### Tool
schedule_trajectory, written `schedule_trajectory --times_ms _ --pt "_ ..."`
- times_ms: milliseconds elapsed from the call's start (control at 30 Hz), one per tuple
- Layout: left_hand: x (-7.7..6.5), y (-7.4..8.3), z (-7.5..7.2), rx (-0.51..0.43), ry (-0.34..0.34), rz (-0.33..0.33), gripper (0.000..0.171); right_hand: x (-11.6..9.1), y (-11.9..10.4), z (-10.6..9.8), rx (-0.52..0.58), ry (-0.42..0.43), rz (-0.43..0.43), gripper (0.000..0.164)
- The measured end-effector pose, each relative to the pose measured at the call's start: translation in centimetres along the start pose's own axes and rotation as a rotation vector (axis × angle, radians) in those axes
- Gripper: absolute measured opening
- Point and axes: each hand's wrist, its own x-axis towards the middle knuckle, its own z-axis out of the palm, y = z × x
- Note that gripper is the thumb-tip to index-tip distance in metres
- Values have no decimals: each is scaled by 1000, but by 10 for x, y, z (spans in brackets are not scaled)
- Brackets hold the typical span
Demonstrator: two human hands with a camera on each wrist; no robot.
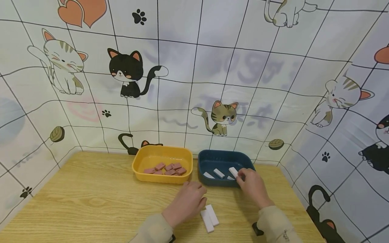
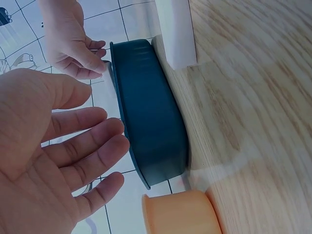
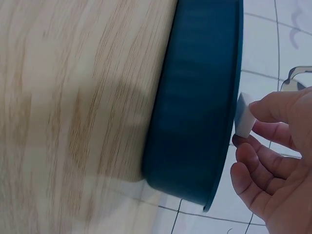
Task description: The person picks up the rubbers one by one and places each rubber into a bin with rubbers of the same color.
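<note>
Over the front right rim of the dark blue tray (image 1: 218, 182), my right hand (image 1: 253, 186) pinches a white block (image 1: 233, 172) between thumb and fingers. The right wrist view also has this white block (image 3: 244, 115) at the fingertips, beside the tray's wall (image 3: 195, 102). Several white blocks, one of them a white block (image 1: 218, 173), lie inside the tray. My left hand (image 1: 186, 202) hovers above the table, holding nothing; its fingers (image 2: 92, 141) are loosely bent in the left wrist view. Just right of it, two white blocks (image 1: 209, 217) lie side by side on the table.
Left of the blue tray stands a yellow tray (image 1: 162, 179) with several reddish-brown blocks (image 1: 170, 167) in it. Both trays sit at the back of the wooden table (image 1: 91, 202), close to a cat-patterned sheet (image 1: 182, 67) that rises behind and along the sides.
</note>
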Motion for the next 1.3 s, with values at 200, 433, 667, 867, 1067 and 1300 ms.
schedule_trajectory --times_ms 200,433,667,867,1067,1300 --pt "1 2 2 18 17 22 10 5 12 2 -15 -34 30 9" --pt "3 2 8 60 19 41 13 12 23 10 -8 -71 83 11" --pt "4 4 10 67 35 47 14 21 26 12 42 -125 154 9" --pt "3 3 11 61 33 43 12 26 26 12 12 -151 147 11" --pt "2 1 11 47 30 34 13 22 25 10 7 -126 121 15" --pt "-2 0 8 27 19 21 10 7 26 10 63 -36 67 11"
